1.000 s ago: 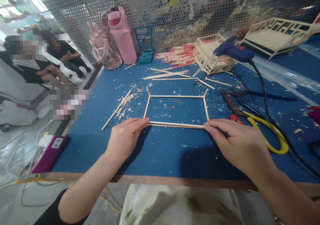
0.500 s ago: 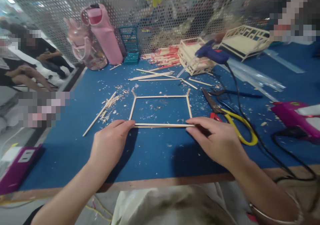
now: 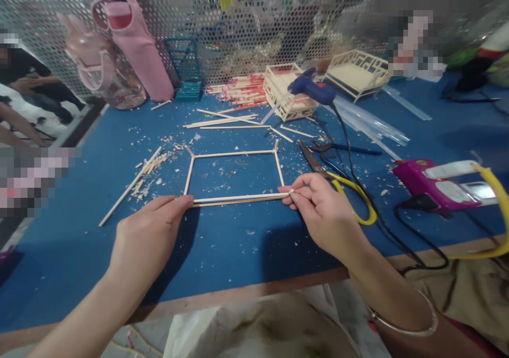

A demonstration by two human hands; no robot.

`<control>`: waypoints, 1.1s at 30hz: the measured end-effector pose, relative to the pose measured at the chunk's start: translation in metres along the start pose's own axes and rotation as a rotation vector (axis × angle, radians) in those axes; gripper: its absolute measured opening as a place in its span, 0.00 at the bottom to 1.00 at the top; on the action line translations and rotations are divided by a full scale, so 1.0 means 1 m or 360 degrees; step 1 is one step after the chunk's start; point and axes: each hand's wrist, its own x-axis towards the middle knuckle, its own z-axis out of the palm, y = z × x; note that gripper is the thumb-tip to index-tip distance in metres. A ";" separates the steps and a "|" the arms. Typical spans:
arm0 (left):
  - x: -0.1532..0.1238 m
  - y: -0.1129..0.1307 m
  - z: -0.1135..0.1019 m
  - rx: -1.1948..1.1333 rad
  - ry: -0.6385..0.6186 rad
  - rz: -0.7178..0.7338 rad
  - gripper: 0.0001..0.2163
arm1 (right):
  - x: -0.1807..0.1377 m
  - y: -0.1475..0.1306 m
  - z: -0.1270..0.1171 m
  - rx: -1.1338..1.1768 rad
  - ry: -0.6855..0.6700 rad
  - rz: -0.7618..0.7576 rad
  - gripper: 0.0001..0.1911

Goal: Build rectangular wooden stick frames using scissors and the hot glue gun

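Note:
A thin wooden stick frame (image 3: 234,154), roughly rectangular with short pieces jutting out at its far corners, lies on the blue tabletop. Along its near side runs a loose-looking wooden stick (image 3: 242,197), with a second strip just beneath it. My left hand (image 3: 153,233) is closed on the left end, its fingertips hiding the near left corner. At the other end, the thumb and fingers of my right hand (image 3: 326,217) pinch the stick's tip, covering the near right corner. Right of that hand lie yellow-handled scissors (image 3: 356,204).
Stick offcuts (image 3: 149,169) litter the left. Behind are loose sticks (image 3: 226,120), two small stick-built models (image 3: 292,95), a blue glue gun (image 3: 312,87), clear glue sticks (image 3: 369,119) and pink bottles (image 3: 139,50). A purple device (image 3: 437,185) with black cables lies right.
The view has swung right, so the table's contents appear further left. My right fingers have shifted into a pinch on the stick's tip; my left hand keeps its hold.

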 end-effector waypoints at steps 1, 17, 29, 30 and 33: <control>0.000 0.000 0.000 0.0002 0.0002 0.0004 0.17 | 0.000 0.000 0.000 -0.0001 -0.0002 0.0009 0.02; -0.002 0.001 0.002 -0.0060 0.0021 -0.0010 0.15 | -0.004 0.000 0.001 -0.0248 0.0121 -0.0170 0.05; -0.001 0.002 0.000 -0.0239 0.0009 -0.0114 0.14 | -0.003 -0.003 0.001 -0.0217 0.0172 -0.0087 0.03; -0.002 0.002 0.001 -0.0220 0.0033 -0.0087 0.14 | -0.003 -0.003 0.002 -0.0189 0.0170 -0.0087 0.03; -0.003 0.001 0.002 -0.0112 0.0075 0.0012 0.15 | -0.002 -0.002 0.002 -0.0123 0.0163 -0.0073 0.03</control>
